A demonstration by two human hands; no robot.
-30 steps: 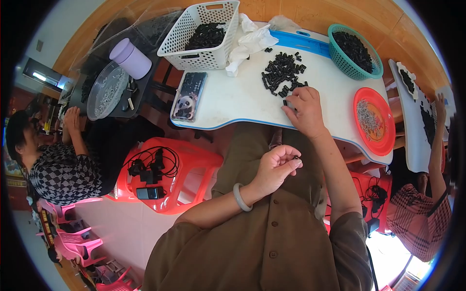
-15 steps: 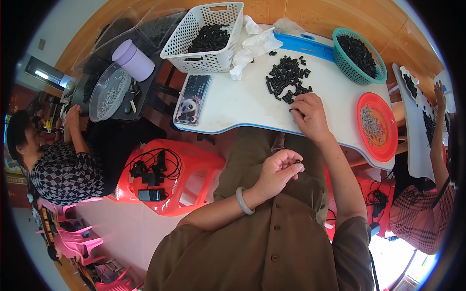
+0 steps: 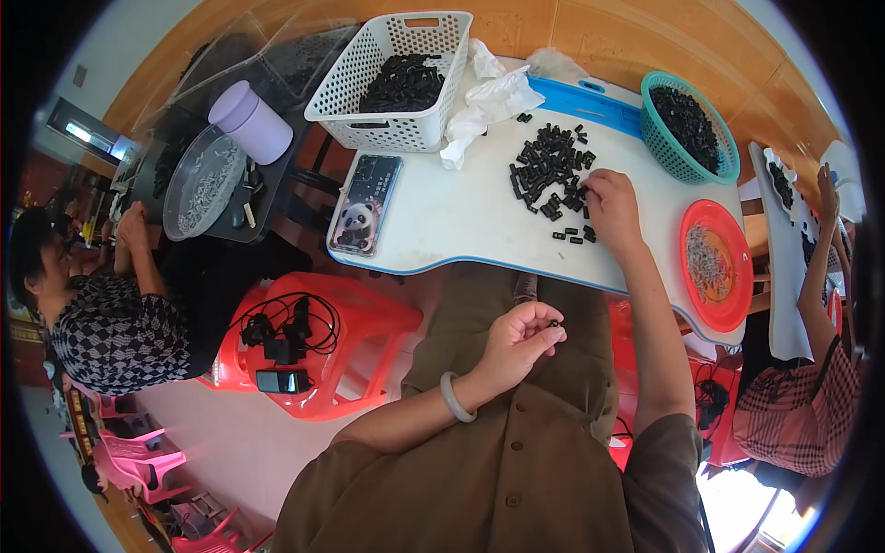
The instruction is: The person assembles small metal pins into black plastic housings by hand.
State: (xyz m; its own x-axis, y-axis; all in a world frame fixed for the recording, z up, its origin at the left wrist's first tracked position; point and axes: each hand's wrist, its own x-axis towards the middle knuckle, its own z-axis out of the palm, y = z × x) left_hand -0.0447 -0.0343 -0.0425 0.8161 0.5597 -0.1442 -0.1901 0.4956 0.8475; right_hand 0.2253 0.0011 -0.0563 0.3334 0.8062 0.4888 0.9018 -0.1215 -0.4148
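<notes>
Above my lap, my left hand (image 3: 518, 348) is closed in a pinch, with a small black piece (image 3: 556, 324) between thumb and fingertips. A pale bangle circles that wrist. My right hand (image 3: 614, 208) reaches over the white table (image 3: 442, 221), its fingers bent together at the right side of a pile of short black cylindrical parts (image 3: 550, 164). Its fingertips meet the pile's edge; whatever they pinch is too small to make out. A few loose black parts (image 3: 573, 237) lie just left of that wrist, nearer to me.
Behind the pile are a white basket (image 3: 396, 129), crumpled paper (image 3: 493, 97) and a green basket (image 3: 653, 124). A red plate (image 3: 691, 304) of small pale pieces is at right, a phone (image 3: 367, 205) at left. Cables lie on a red stool (image 3: 336, 369). People sit on both sides.
My right hand has moved away from me and slightly right, from the pile's front to its right side. Loose parts now show near the front. My left hand keeps its pinch, slightly lower.
</notes>
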